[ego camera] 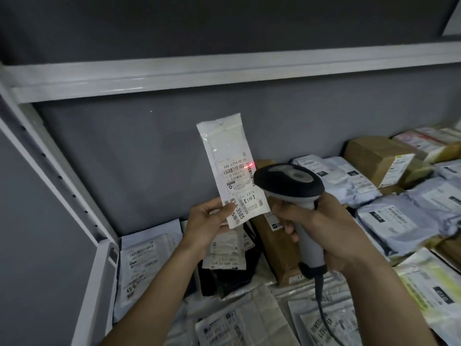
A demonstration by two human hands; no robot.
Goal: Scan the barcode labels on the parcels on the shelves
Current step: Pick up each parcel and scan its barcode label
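— What are the hands doing?
— The right hand (321,228) is wrapping its grip round the scanner (296,196) handle, and the left hand (207,221) is pinching the bottom corner of a slim white parcel (230,168), holding it upright above the shelf (99,270).
— And the scanner?
— It is shining a red spot at the right end of the barcode label (234,169), with bags and cardboard boxes (374,156) lying behind

You had open air above the parcels (389,221), up to the upper shelf (224,68) overhead. Parcels covered the lower shelf from its left rim (99,270) to its right edge. The slanted upright (57,171) closed the left side.
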